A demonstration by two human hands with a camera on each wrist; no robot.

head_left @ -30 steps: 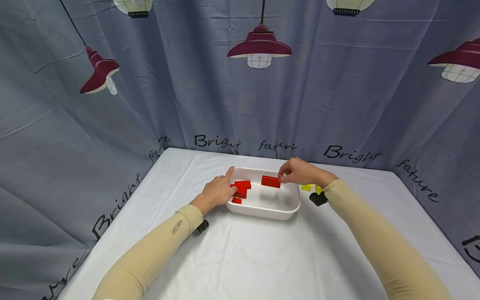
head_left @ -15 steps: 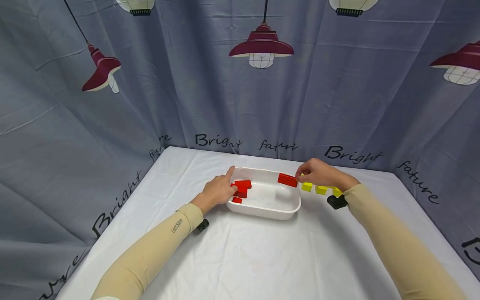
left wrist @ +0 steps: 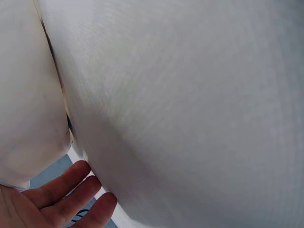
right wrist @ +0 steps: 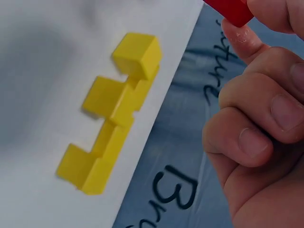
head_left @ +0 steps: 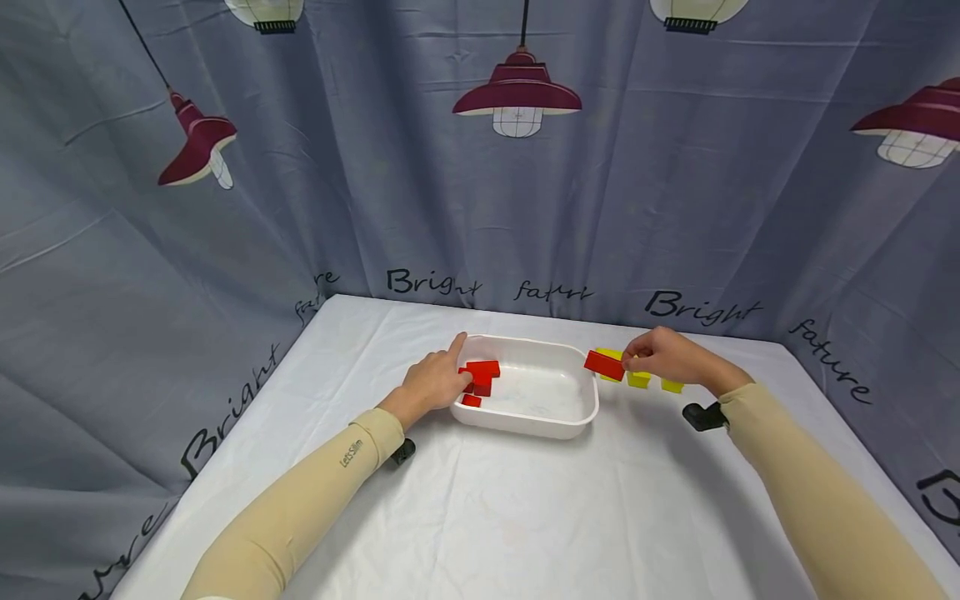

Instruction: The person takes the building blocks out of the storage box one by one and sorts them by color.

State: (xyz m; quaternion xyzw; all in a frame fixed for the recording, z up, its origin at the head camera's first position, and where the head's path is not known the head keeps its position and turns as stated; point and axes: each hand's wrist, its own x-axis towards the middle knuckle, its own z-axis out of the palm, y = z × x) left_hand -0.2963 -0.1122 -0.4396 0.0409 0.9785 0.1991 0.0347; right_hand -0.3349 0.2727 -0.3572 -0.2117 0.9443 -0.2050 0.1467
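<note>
A white plastic tub (head_left: 525,423) stands mid-table. My left hand (head_left: 430,383) grips its left rim, thumb inside and index finger along the rim. In the left wrist view the other fingers (left wrist: 71,190) spread outside the tub wall (left wrist: 28,95). Several red blocks (head_left: 483,382) lie at the tub's left end. My right hand (head_left: 678,360) pinches a long red block (head_left: 604,365) by its right end, over the tub's right rim. Only a corner of this red block (right wrist: 235,9) shows in the right wrist view. Beyond it a yellow block shape (right wrist: 118,109) with three prongs lies on the tablecloth.
White cloth covers the table (head_left: 517,517). A grey curtain (head_left: 420,183) with printed lamps and lettering hangs behind and at both sides. Black wrist devices (head_left: 705,417) sit under both forearms.
My right hand has carried the red block rightward from inside the tub to over its right rim, uncovering more of the yellow shape. The left hand has stayed on the tub.
</note>
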